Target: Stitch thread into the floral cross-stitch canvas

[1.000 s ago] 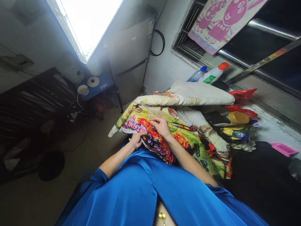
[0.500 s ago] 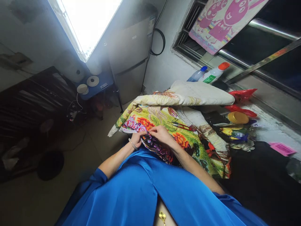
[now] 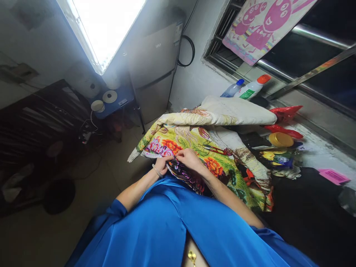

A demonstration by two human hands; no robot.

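Note:
A large embroidered cloth (image 3: 185, 138) with flowers on a green and black ground lies over my lap, its far side rolled up. At its near left edge my left hand (image 3: 161, 165) is closed, thumb on top, gripping the fabric. My right hand (image 3: 189, 159) is pinched just above the black part, close to the left fingertips. Whatever is between its fingers is too small to make out. To the right of that hand, red-handled scissors (image 3: 214, 149) rest on the cloth, beside a small dark red bundle (image 3: 228, 151) that looks like thread.
On the right ledge are a white bottle with an orange cap (image 3: 253, 88), a blue-capped bottle (image 3: 233, 89), a gold-lidded jar (image 3: 280, 139), red plastic bags (image 3: 286, 113) and a pink card (image 3: 334, 176). A bright lamp (image 3: 105, 29) hangs overhead. Behind stands a fridge (image 3: 152, 55).
Hardly anything differs. My right hand has shifted very slightly at the cloth, its fingers still pinched. My left hand keeps its hold on the edge.

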